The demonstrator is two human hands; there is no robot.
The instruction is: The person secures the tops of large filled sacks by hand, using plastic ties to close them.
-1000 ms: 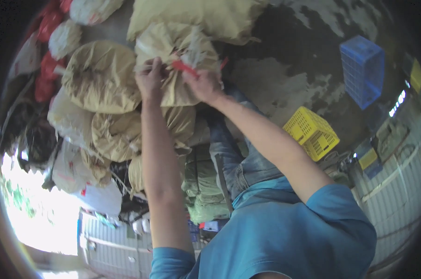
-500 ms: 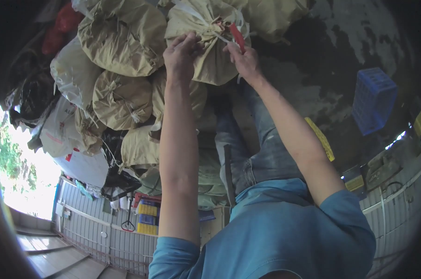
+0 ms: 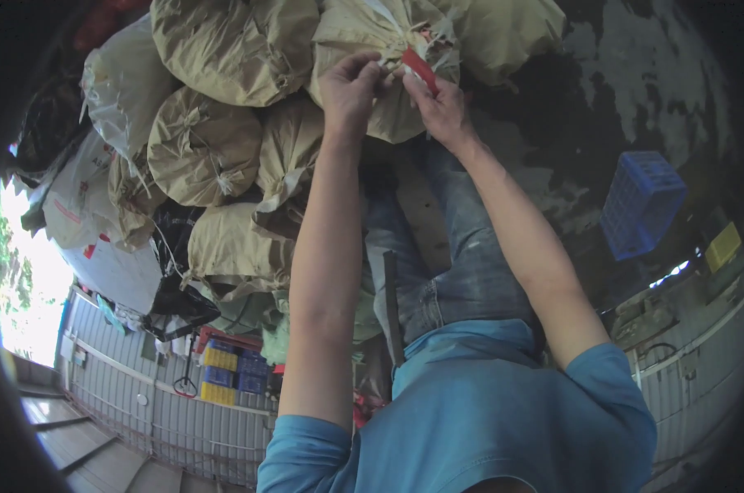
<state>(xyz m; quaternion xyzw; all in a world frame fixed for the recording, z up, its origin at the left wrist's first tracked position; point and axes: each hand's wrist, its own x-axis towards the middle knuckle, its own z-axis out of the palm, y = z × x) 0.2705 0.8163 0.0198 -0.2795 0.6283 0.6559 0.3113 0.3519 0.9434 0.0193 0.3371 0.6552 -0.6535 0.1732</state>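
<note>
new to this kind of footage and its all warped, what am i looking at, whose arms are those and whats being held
There is no machine here: a person works with bare hands. The one picture comes from a camera worn on their head, looking down, and its wide lens bends the edges. The blue shirt and jeans are the wearer's own body, and both arms reach away from it. The left hand pinches the tied top of a tan sack with its fingers. The right hand holds a small red tool against that same spot; what kind of tool it is I cannot tell. More sacks are piled beside it on a dark, patchy floor, where a blue crate also sits.
</note>
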